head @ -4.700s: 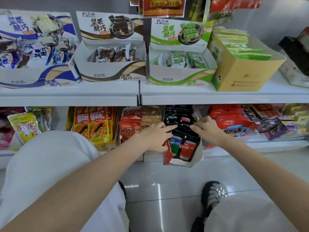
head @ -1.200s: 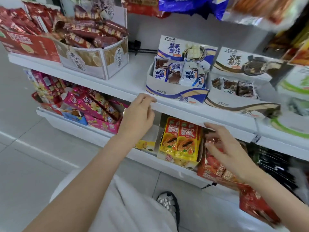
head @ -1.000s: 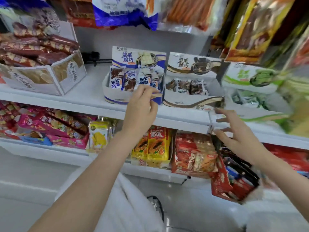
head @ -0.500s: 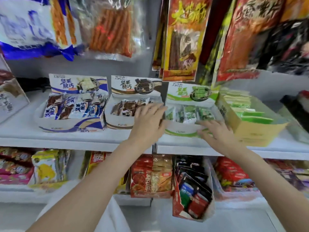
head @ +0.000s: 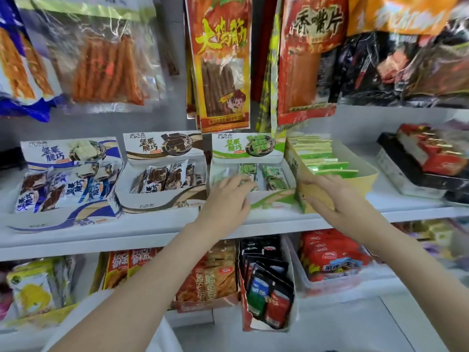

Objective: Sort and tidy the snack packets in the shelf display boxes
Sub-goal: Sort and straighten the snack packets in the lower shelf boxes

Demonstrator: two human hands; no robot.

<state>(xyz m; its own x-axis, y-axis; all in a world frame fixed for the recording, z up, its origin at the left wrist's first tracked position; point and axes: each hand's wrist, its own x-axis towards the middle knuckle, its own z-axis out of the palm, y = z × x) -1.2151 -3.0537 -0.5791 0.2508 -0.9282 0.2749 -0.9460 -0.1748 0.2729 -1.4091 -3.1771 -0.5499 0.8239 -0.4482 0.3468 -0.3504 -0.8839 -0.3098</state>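
Observation:
Three display boxes stand side by side on the white shelf [head: 157, 229]: a blue one [head: 63, 219], a brown one [head: 157, 201] and a green one [head: 269, 199], each holding small packets. My left hand [head: 228, 199] reaches over the green box's front wall, its straight fingers touching the green packets [head: 275, 176] inside. My right hand [head: 327, 196] lies with loose fingers against the front left corner of the yellow carton [head: 365, 181], which holds flat green packets [head: 322, 158]. Neither hand grips anything.
Large snack bags [head: 220, 64] hang just above the boxes. A black tray of red packets [head: 426, 161] sits at the right of the shelf. Below, the lower shelf carries a torn box of dark sachets [head: 266, 288] and red and orange packet boxes.
Both hands have shifted right: the left from the brown box's edge to the green packets, the right from the green box's front to the yellow carton. The view has drawn closer.

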